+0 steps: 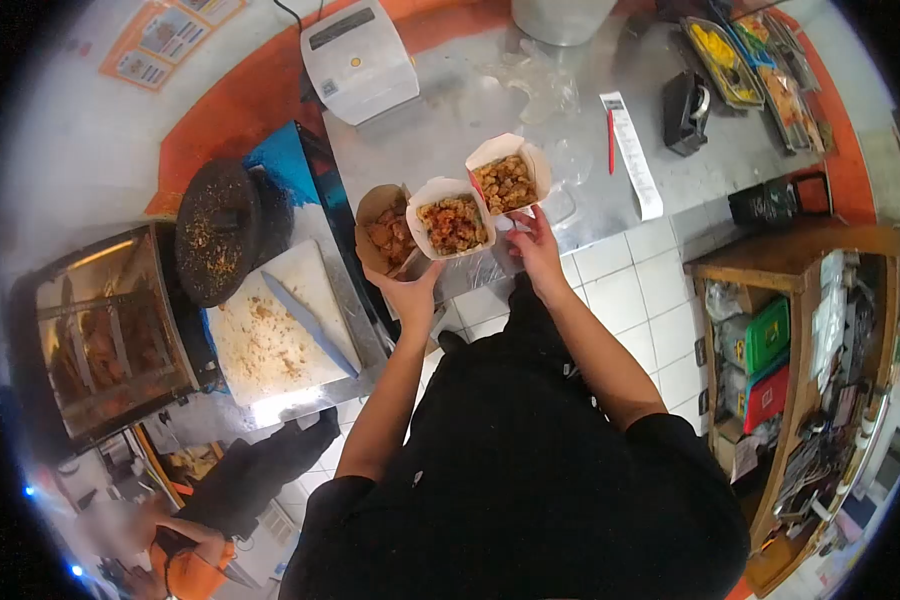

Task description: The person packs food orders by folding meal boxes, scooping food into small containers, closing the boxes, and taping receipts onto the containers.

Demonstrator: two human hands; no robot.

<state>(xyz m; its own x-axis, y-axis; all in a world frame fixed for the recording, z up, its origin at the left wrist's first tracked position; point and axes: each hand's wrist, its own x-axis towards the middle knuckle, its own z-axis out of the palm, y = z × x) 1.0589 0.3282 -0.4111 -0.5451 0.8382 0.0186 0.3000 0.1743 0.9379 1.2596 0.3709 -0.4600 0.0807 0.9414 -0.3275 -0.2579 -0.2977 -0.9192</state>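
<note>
Three open paper takeaway boxes of fried food sit close together at the near edge of the steel counter. The left takeaway box (368,208) is brown inside, with darker pieces. In the middle takeaway box (417,240) there is reddish sauce on the pieces. The right takeaway box (487,150) holds crumbly golden pieces. My left hand (410,293) is closed at the bottom of the left and middle boxes, with the thumb against the middle one. My right hand (538,250) has its fingers curled at the base of the right box; its fingertips are partly hidden.
A knife (312,325) lies on the crumb-strewn cutting board (250,350), near a black round lid (220,230). On the steel counter (440,115) are a label printer (362,65), a receipt (632,160), a red pen (611,142) and a tape dispenser (686,112). Another person (195,560) is lower left.
</note>
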